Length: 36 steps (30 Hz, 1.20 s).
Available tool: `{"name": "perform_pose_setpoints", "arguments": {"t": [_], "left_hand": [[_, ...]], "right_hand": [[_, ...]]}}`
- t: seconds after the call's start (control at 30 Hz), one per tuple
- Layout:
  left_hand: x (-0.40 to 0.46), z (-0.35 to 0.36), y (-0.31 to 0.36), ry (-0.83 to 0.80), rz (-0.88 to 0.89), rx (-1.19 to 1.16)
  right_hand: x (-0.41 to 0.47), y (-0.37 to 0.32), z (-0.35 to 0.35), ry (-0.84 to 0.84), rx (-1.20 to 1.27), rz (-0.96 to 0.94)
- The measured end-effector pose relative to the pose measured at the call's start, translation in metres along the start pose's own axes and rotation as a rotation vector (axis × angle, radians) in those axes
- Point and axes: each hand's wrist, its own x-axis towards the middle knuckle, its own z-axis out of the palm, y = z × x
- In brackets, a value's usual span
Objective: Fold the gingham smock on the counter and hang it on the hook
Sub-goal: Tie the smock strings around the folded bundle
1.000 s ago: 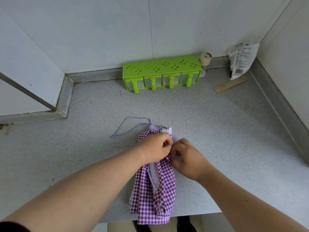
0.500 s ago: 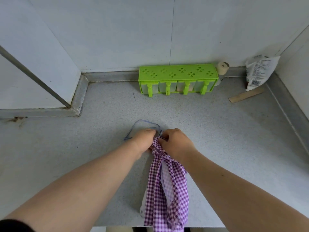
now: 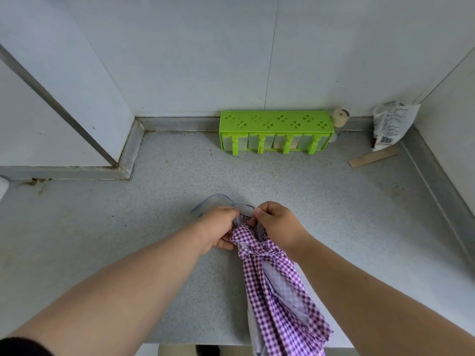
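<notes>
Low centre of the frame: the gingham smock (image 3: 276, 286) lies gathered on the grey desk (image 3: 334, 214), its tail over the front edge; the left hand (image 3: 218, 227) and right hand (image 3: 276, 224) both pinch its bunched top; light, limp, likely to unfold; best lifted by the blue loop (image 3: 216, 201).

A second ago the smock (image 3: 277, 286) lay flat and folded on the counter (image 3: 128, 227), both hands pinching its middle. Since then the hands have slid to its top end, and the left hand (image 3: 218, 227) and right hand (image 3: 276, 224) now grip it there, bunched into a narrow bundle. The cloth has gathered and lifted, and its lower end trails past the counter edge.
</notes>
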Motion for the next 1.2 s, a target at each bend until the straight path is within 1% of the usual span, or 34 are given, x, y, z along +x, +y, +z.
{"name": "perform_pose_setpoints", "arguments": {"t": [0.1, 0.17, 0.4, 0.67, 0.83, 0.9, 1.0, 1.2], "left_hand": [[-0.011, -0.006, 0.008, 0.065, 0.088, -0.027], [-0.02, -0.011, 0.014, 0.086, 0.137, -0.002], [-0.067, -0.036, 0.04, 0.062, 0.317, 0.174], [-0.137, -0.062, 0.076, 0.031, 0.498, 0.205], [-0.168, -0.073, 0.085, 0.039, 0.581, 0.274], [-0.182, -0.077, 0.088, 0.025, 0.608, 0.261], [-0.193, -0.08, 0.086, -0.024, 0.595, 0.215], [-0.199, -0.087, 0.08, -0.05, 0.568, 0.14]], "right_hand": [[-0.01, -0.007, -0.008, 0.019, 0.072, 0.01], [-0.018, -0.014, -0.013, 0.03, 0.09, 0.02], [-0.039, -0.043, -0.022, 0.09, 0.093, -0.017], [-0.068, -0.091, -0.025, 0.114, 0.086, -0.161], [-0.082, -0.115, -0.022, 0.113, 0.158, -0.241], [-0.088, -0.124, -0.019, 0.117, 0.141, -0.269], [-0.092, -0.13, -0.015, 0.129, 0.138, -0.282], [-0.095, -0.133, -0.005, 0.094, 0.218, -0.286]]}}
